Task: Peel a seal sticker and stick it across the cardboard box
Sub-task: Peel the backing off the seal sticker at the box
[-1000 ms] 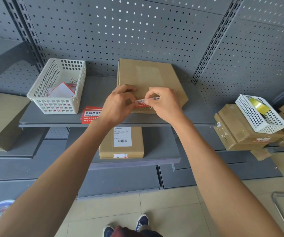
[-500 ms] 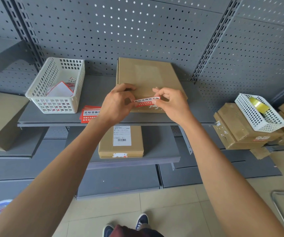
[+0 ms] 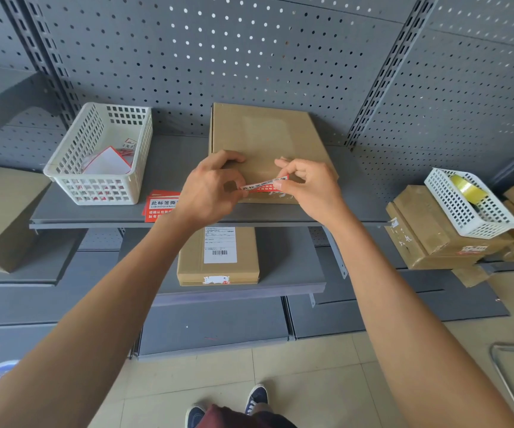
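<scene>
Both hands hold a red and white sticker (image 3: 264, 184) stretched between them, just above the near edge of the cardboard box (image 3: 265, 143), which lies flat on the grey shelf (image 3: 175, 162). The left hand (image 3: 208, 189) pinches its left end; the right hand (image 3: 308, 186) pinches the right end. A stack of red stickers (image 3: 160, 206) lies beside a white basket (image 3: 101, 156).

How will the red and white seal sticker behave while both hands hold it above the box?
The seal sticker is a thin strip, so it is probably floppy and very light. The left hand and right hand each pinch one end, which likely keeps it from curling. It may cling to fingers or the cardboard box.
</scene>
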The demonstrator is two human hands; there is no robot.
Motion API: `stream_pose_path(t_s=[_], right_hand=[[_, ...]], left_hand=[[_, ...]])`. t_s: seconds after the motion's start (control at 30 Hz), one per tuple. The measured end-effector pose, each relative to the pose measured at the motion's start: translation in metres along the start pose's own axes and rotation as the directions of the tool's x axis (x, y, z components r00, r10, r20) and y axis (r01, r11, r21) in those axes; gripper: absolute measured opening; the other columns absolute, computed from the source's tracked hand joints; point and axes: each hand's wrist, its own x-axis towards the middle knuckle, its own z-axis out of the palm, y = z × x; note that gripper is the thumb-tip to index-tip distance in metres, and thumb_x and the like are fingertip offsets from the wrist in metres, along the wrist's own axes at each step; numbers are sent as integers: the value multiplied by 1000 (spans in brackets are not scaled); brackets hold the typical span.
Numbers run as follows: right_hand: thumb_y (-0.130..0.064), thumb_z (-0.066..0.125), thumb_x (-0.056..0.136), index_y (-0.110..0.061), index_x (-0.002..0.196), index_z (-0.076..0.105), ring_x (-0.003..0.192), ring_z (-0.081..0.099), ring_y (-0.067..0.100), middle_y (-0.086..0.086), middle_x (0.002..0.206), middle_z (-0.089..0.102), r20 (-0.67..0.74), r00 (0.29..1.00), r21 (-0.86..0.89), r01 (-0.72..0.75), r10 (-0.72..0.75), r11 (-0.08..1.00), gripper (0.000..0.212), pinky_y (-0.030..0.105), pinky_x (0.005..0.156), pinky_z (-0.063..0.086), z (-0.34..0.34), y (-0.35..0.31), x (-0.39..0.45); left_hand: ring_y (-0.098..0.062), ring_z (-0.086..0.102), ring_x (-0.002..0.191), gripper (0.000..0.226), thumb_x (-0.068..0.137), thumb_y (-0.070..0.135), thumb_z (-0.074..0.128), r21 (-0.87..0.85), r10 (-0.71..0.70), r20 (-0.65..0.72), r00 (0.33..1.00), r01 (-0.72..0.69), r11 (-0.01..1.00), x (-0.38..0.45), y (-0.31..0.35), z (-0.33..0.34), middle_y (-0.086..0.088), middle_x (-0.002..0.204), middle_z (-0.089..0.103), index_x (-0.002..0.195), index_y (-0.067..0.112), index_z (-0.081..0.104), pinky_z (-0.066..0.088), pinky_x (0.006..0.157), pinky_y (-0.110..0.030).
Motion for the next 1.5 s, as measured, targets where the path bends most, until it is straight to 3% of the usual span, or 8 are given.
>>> stream_pose_path(t_s=[0.07,0.13,0.67,1.1,1.17,1.27,1.37,1.5], right_hand=[[-3,76,81,-22,75,70,133,53,-1,5,138,64,29,1000,-55,8,-7,998,21,42,123,27,-1,5,-1],[-4,77,80,-16,77,72,135,50,-3,3,140,62,39,999,-91,4,-1,996,13,37,127,9,-2,7,0],[-7,80,80,-14,69,69,138,38,-13,-7,150,54,145,989,-134,36,-16,990,17,25,122,3,-10,10,-6],[-11,76,81,-18,76,68,140,43,-3,-5,144,59,124,992,-87,31,-20,996,11,38,127,6,-11,12,3],[-10,74,83,-22,79,69,135,48,-3,-1,142,61,111,994,-18,21,-19,1000,13,42,126,20,-8,13,4],[-3,71,88,-13,101,73,124,59,1,6,136,65,51,999,159,-22,14,987,16,30,95,56,-6,11,2],[-4,70,90,-6,117,72,119,66,7,3,127,71,-42,999,148,0,6,989,27,25,94,55,-4,13,5],[-9,68,92,-6,115,74,107,70,7,1,117,74,-109,994,121,2,12,993,24,23,90,55,-1,12,7]], left_hand=[[-22,56,115,6,78,22,79,11,31,31,999,-32,999,-2,-2,-2,-1,129,59,80,17,76,41,90,-26],[-22,54,115,5,78,22,80,22,39,55,998,-40,999,-2,-2,-4,-1,131,58,79,19,75,38,91,-24],[-27,53,117,7,74,23,82,-22,117,79,990,-115,993,-5,-4,-4,-8,131,55,76,20,75,42,101,-38],[-19,51,116,6,77,25,77,-102,24,42,999,-20,995,1,0,-6,-1,128,57,77,20,75,42,98,-32],[-18,51,119,7,79,24,76,-119,0,36,999,4,993,2,1,-6,0,128,58,80,19,73,42,99,-34],[-16,52,120,9,84,26,72,-173,-48,33,998,53,983,4,2,-8,4,127,59,83,18,71,44,98,-36],[-13,54,118,9,87,25,68,-220,-93,40,995,99,970,7,3,-9,5,125,61,85,16,69,47,98,-38],[-10,62,103,10,90,18,68,-375,-193,10,981,182,909,10,11,-17,2,116,66,83,10,69,50,89,-27]])
